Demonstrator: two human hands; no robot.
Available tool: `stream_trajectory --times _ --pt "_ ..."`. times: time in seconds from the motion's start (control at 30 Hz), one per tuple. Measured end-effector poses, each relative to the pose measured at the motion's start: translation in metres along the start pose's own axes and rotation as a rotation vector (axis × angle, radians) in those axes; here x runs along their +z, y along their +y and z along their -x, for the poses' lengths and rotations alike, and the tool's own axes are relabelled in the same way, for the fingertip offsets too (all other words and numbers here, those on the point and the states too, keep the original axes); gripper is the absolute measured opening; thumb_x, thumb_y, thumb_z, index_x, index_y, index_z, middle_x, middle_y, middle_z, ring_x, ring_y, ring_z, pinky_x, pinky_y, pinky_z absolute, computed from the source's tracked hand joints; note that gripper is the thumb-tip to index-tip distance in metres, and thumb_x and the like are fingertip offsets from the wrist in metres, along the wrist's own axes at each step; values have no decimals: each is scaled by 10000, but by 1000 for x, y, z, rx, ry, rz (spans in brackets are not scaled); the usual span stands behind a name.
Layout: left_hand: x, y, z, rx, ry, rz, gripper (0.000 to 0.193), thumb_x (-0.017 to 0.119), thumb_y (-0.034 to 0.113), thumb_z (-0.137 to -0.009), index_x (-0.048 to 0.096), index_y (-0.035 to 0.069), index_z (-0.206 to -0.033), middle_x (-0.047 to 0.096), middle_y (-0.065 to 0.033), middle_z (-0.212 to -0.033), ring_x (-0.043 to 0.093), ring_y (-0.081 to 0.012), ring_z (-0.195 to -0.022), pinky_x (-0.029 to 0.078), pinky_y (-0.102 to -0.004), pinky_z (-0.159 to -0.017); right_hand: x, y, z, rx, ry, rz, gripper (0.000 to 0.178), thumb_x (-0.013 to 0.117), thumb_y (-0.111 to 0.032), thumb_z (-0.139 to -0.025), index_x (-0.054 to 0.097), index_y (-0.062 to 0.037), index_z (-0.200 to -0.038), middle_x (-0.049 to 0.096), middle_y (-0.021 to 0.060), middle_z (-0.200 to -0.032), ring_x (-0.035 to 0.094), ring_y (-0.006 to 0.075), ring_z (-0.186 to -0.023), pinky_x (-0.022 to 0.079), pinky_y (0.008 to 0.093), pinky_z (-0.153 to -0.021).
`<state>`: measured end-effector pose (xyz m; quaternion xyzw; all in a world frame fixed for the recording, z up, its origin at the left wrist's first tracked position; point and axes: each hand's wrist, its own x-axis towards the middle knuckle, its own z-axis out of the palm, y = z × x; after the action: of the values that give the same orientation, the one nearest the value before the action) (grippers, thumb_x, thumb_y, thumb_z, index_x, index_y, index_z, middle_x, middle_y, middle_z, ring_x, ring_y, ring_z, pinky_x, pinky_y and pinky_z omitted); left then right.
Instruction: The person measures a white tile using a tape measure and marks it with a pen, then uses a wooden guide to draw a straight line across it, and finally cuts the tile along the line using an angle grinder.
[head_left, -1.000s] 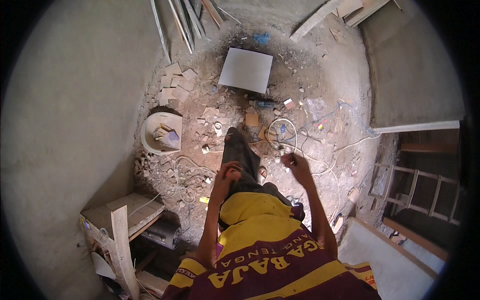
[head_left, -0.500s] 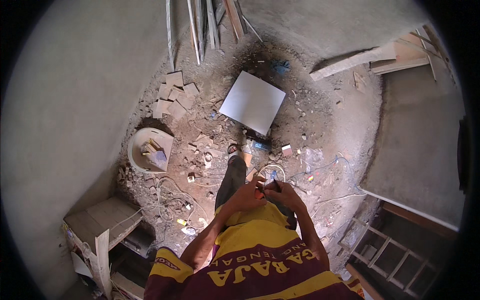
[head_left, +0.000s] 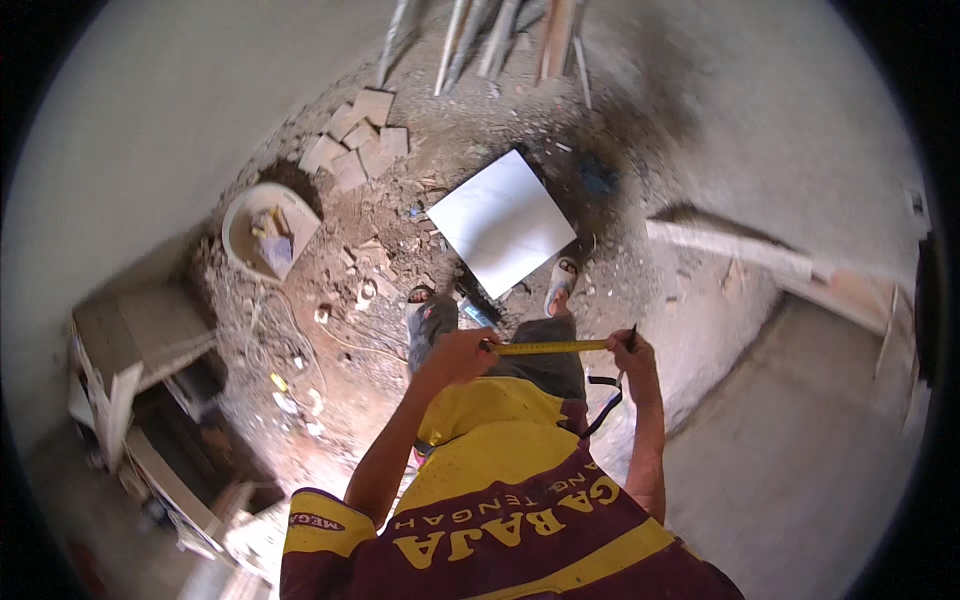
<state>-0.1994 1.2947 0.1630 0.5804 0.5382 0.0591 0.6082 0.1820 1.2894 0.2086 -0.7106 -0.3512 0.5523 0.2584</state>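
Tape measure (head_left: 548,347) stretched between left hand (head_left: 462,352) — right hand (head_left: 630,352).

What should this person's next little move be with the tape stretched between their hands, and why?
Probably lower the tape measure toward the white tile on the floor ahead. The left hand holds one end and the right hand the other, so a length of yellow blade is pulled out between them at waist height, well above the tile, which lies flat and bare by the feet.
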Motion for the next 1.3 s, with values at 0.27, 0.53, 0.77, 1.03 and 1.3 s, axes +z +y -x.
stream_trajectory --times 0.27,0.53,0.77,1.03,1.3 --pt "75 89 -109 -133 467 34 261 693 236 -921 762 91 -1127 765 -175 -890 765 -352 -838 582 -471 -771 -129 -46 -264 -109 -347 227 235 792 -248 -981 762 -42 -1089 675 -39 -878 568 56 -794 449 261 -700" --pt "111 150 -190 -334 616 12 180 718 264 -937 749 124 -1045 777 -145 -877 758 -375 -846 577 -492 -765 -187 -33 -355 -71 -451 259 278 797 -276 -976 770 -32 -1108 729 1 -933 616 72 -831 476 268 -724" --pt "139 107 -200 -359 708 23 164 712 240 -925 753 117 -1027 774 -149 -871 754 -374 -829 576 -487 -748 -162 -32 -383 -36 -562 239 262 783 -262 -997 765 -50 -1151 710 -25 -903 552 53 -716 415 243 -617" --pt "161 60 -203 -418 731 116 159 717 224 -926 766 124 -1039 771 -129 -849 749 -356 -790 578 -484 -738 -130 3 -391 -93 -557 384 224 791 -220 -994 795 -42 -1130 670 -51 -825 486 33 -652 384 247 -577" --pt "149 -53 -275 -358 797 65 159 741 222 -940 777 99 -1033 753 -143 -802 753 -318 -740 573 -449 -691 -63 77 -499 -196 -571 551 352 786 -334 -986 795 -45 -1187 702 -22 -840 556 60 -691 449 273 -604"
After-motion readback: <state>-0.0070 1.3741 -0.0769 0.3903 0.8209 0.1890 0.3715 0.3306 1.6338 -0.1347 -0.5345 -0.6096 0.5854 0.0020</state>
